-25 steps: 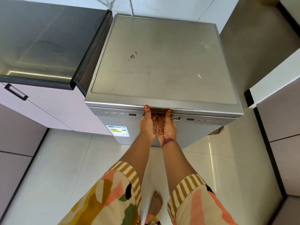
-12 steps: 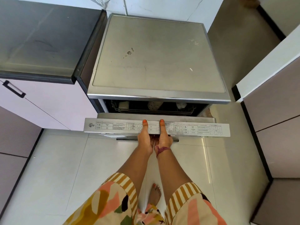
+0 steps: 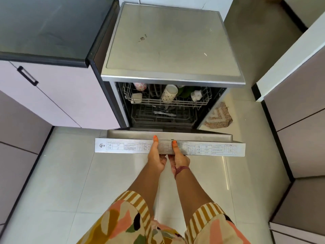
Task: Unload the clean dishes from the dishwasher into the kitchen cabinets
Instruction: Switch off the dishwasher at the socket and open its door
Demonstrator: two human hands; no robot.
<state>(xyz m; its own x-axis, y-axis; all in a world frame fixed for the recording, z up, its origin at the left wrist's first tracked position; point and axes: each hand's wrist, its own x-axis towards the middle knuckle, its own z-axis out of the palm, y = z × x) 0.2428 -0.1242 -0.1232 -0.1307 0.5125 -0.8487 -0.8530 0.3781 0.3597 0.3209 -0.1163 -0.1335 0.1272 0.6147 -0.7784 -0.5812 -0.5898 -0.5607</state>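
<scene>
A steel dishwasher [image 3: 172, 50] stands ahead with its door [image 3: 123, 147] swung far down. Both hands grip the door's top edge side by side, thumbs on top: my left hand [image 3: 156, 155] and my right hand [image 3: 179, 156]. The upper wire rack [image 3: 202, 101] holds a white patterned cup [image 3: 169, 93] lying on its side, a floral cup [image 3: 140, 86], a small white cup [image 3: 196, 95], a white piece [image 3: 136, 98] and something green [image 3: 187, 91]. Cutlery [image 3: 164, 112] lies in the lower rack. The back of the racks is hidden.
A dark countertop [image 3: 49, 27] over lilac cabinet doors with a black handle [image 3: 28, 75] sits to the left. More cabinet fronts [image 3: 299, 120] stand on the right. A small woven mat [image 3: 219, 116] lies on the tiled floor beside the dishwasher.
The door, closed a second ago, has swung down and toward me with both hands on its edge. The racks and cups inside have come into sight.
</scene>
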